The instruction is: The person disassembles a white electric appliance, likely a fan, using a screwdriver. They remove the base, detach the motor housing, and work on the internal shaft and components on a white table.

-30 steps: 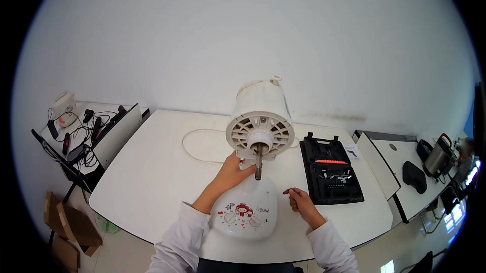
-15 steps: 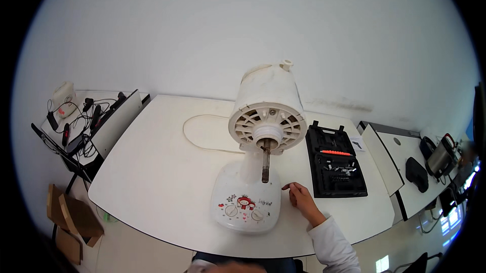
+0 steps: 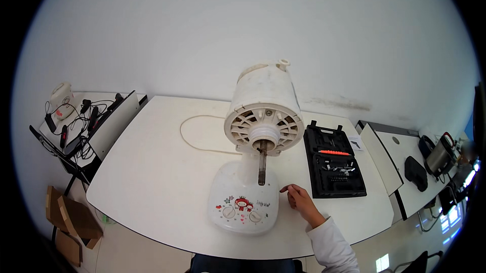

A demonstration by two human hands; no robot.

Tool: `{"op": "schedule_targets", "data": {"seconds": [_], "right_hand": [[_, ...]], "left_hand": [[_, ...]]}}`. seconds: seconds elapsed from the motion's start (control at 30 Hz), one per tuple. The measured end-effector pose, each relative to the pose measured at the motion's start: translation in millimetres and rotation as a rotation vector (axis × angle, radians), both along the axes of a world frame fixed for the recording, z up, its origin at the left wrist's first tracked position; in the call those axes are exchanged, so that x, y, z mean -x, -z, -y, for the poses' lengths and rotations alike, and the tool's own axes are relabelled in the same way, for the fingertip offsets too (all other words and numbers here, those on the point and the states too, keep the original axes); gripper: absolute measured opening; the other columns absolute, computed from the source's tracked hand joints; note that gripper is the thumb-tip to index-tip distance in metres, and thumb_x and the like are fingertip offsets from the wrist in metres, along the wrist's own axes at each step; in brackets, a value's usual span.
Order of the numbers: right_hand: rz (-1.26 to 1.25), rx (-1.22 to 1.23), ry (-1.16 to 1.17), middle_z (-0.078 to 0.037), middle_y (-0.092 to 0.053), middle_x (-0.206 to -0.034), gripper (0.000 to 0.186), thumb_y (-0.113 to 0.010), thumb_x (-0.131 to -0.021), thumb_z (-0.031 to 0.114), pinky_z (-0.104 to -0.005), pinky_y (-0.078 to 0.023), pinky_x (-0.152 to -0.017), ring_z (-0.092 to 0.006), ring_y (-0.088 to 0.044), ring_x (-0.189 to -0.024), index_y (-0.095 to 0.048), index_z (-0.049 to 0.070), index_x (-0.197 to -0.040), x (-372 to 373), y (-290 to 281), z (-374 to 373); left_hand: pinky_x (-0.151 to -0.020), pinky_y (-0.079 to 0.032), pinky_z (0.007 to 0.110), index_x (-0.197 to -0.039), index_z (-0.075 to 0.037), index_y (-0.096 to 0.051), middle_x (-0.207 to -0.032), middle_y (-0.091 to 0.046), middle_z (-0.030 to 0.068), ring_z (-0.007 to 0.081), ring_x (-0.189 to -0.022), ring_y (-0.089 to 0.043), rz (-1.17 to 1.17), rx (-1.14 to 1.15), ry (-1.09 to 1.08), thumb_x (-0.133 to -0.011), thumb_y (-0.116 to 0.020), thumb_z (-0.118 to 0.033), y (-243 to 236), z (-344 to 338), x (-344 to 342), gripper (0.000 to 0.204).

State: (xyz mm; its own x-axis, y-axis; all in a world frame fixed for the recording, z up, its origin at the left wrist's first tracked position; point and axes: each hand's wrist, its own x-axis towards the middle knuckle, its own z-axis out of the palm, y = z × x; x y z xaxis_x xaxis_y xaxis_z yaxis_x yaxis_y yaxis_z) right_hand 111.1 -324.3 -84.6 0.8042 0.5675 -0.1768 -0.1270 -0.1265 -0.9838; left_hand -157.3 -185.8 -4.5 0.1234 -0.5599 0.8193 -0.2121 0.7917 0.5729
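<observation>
A white electric fan without blades or guard stands on the table, its motor housing (image 3: 265, 90) over a bare metal shaft (image 3: 262, 164). The fan base (image 3: 244, 199) below carries two round knobs and red cartoon prints. My right hand (image 3: 299, 203) rests on the tabletop just right of the base, holding nothing I can see. Its index finger is stretched toward the base edge, while the other fingers bend loosely. My left hand is out of view. To the right of the fan lies an open black tool case (image 3: 334, 164) with an orange-handled piece and several small bits.
The fan's pale cord (image 3: 183, 136) loops over the white table (image 3: 147, 171) at left. A side table on the left holds tangled black cables (image 3: 76, 126). Cardboard (image 3: 76, 217) stands below it. On the right-hand table are a black pouch (image 3: 416, 173) and a metal kettle (image 3: 439, 155).
My blurred left hand at the bottom edge has gone out of view. The whole scene has shifted slightly left with the head. My right hand stays beside the fan base.
</observation>
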Motion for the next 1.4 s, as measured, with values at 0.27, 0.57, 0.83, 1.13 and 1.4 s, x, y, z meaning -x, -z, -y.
{"op": "schedule_targets", "data": {"seconds": [0.27, 0.57, 0.83, 1.13, 1.4], "right_hand": [[-0.028, -0.025, -0.008, 0.007, -0.031, -0.060, 0.030, -0.040, -0.100, 0.028, -0.0207, -0.025, -0.048, -0.0045, -0.027, -0.051, -0.059, 0.005, -0.099, 1, -4, -1], [-0.029, -0.011, -0.018, 0.007, -0.031, -0.061, 0.029, -0.040, -0.100, 0.027, -0.0206, -0.024, -0.048, -0.0043, -0.027, -0.052, -0.059, 0.005, -0.100, 2, -7, -1], [-0.042, -0.001, -0.014, 0.007, -0.032, -0.061, 0.030, -0.041, -0.099, 0.028, -0.0203, -0.024, -0.048, -0.0037, -0.027, -0.052, -0.059, 0.005, -0.100, 2, -8, -1], [-0.031, -0.023, -0.046, 0.008, -0.033, -0.060, 0.030, -0.041, -0.100, 0.029, -0.0198, -0.023, -0.046, -0.0026, -0.027, -0.051, -0.059, 0.004, -0.101, 0, -4, 1], [-0.036, -0.013, -0.047, 0.007, -0.033, -0.061, 0.030, -0.040, -0.100, 0.028, -0.0197, -0.023, -0.047, -0.0031, -0.028, -0.053, -0.059, 0.005, -0.103, -3, -2, -1]], "left_hand": [[-0.088, -0.042, 0.049, -0.107, 0.004, -0.060, -0.112, -0.056, 0.0238, 0.0421, -0.105, -0.053, 0.026, 0.005, -0.008, -0.084, -0.061, -0.046, -5, 2, 0, 0.055], [-0.092, -0.041, 0.048, -0.114, 0.008, -0.056, -0.119, -0.052, 0.0265, 0.0425, -0.109, -0.051, -0.054, 0.051, 0.153, -0.084, -0.063, -0.047, 6, 4, -5, 0.063], [-0.094, -0.040, 0.048, -0.121, 0.012, -0.048, -0.123, -0.049, 0.0289, 0.0443, -0.113, -0.048, 0.087, 0.117, 0.183, -0.083, -0.063, -0.048, 25, 22, -4, 0.073], [-0.096, -0.035, 0.051, -0.117, 0.006, -0.054, -0.123, -0.049, 0.0280, 0.0452, -0.115, -0.045, -0.036, -0.030, 0.272, -0.080, -0.064, -0.053, 20, 7, -2, 0.071], [-0.090, -0.042, 0.049, -0.109, 0.002, -0.060, -0.118, -0.053, 0.0225, 0.0422, -0.104, -0.052, -0.220, 0.036, 0.270, -0.075, -0.071, -0.049, 8, 13, -3, 0.062]]}}
